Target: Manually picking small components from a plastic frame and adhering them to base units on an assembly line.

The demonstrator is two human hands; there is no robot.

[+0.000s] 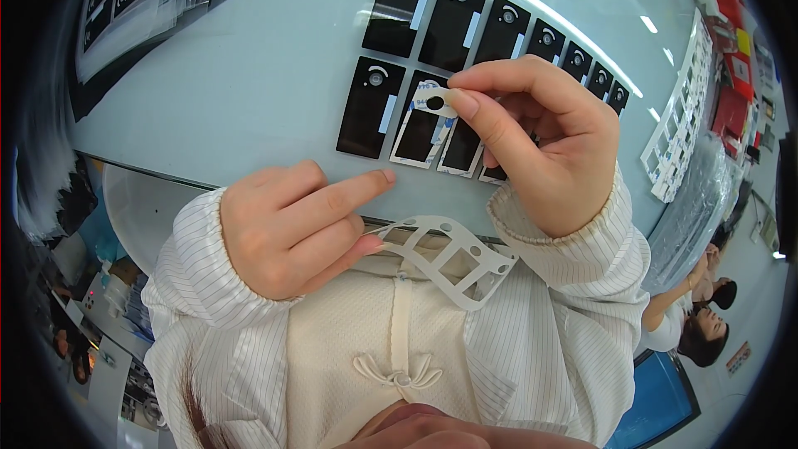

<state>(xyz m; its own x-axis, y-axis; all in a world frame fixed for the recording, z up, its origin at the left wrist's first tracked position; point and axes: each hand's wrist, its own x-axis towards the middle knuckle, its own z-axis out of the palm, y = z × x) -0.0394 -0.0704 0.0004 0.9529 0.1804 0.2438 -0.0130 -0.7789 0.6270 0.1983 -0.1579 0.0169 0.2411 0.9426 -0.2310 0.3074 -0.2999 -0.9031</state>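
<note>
Two rows of flat black rectangular panels point(361, 116), each with a round lens-like mark and a pale strip, lie on the table. My right hand point(549, 133) is closed, thumb and index finger pinching the upper edge of a white adhesive frame point(432, 101) with blue print and a round hole. That frame lies over the second panel of the near row. My left hand point(291, 229) is closed, its index finger stretched out toward the table edge. Between its thumb and other fingers hangs a curved white die-cut sheet point(440, 270) with several rectangular openings. My right hand partly hides the panels behind it.
Plastic-wrapped black panels point(137, 0) are stacked at the far left of the glossy table point(241, 91). A long white cut-out sheet point(682, 108) lies on the right, near clear plastic wrap point(694, 208) and red boxes point(733, 100). Another person point(702, 333) is off to the right.
</note>
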